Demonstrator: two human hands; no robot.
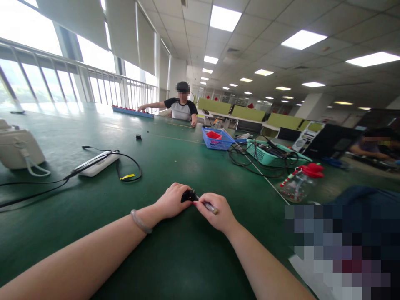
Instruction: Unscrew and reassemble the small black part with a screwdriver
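My left hand (175, 201), with a grey bangle (141, 221) at its wrist, is closed around a small black part (188, 195) just above the green table. The fingers cover much of this part, so its kind cannot be made out. In my right hand (218, 210) is a slim screwdriver (210, 206) with a clear handle and a brass-coloured end. It lies tilted between thumb and fingers, its far end pointing at the black part. Both hands are close together, fingertips almost meeting; the tool's tip is hidden.
A white power strip (99, 163) with black cables lies left, near a beige device (20, 146). Ahead are a small black block (138, 137), a blue basket (215, 143) and a green basket (262, 156). A red-lidded bottle (301, 183) stands right. A person (181, 109) sits across the table.
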